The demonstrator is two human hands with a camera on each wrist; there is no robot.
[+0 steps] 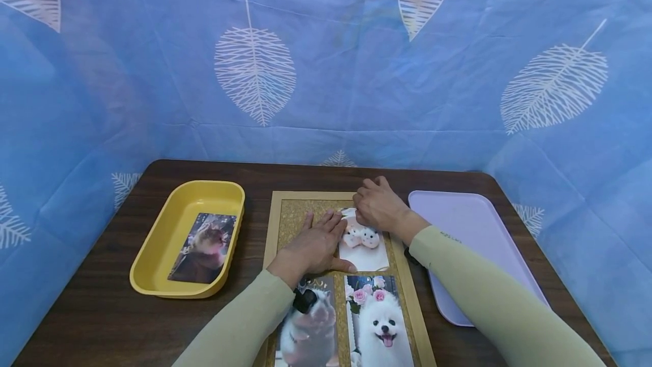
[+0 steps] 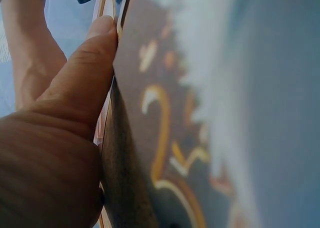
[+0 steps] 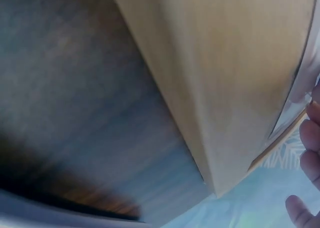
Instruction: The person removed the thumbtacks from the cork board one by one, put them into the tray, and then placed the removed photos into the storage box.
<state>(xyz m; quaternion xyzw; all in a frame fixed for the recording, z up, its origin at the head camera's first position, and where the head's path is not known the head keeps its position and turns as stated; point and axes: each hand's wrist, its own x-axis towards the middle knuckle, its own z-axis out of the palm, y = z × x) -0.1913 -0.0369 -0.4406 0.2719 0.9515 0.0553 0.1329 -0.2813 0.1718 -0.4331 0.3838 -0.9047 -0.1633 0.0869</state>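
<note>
A wood-framed corkboard (image 1: pixel 275 225) lies on the table, bearing several photos. My left hand (image 1: pixel 313 248) rests flat with spread fingers on the board, its thumb on the lower left part of a photo of two small white animals (image 1: pixel 364 251). In the left wrist view, the left thumb (image 2: pixel 82 77) lies straight. My right hand (image 1: pixel 379 208) bends over that photo's top edge, fingertips partly hidden; whether it pinches anything is not visible. Below are a photo of a fluffy pale animal (image 1: pixel 311 327) and one of a white dog with pink flowers (image 1: pixel 382 327).
Left of the board stands a yellow tray (image 1: pixel 153 242) with one photo (image 1: pixel 204 248) inside. A lilac tray (image 1: pixel 458 208) lies to the right, partly under the right forearm. The dark wooden table (image 1: pixel 97 299) meets a blue leaf-patterned cloth (image 1: pixel 326 72) behind.
</note>
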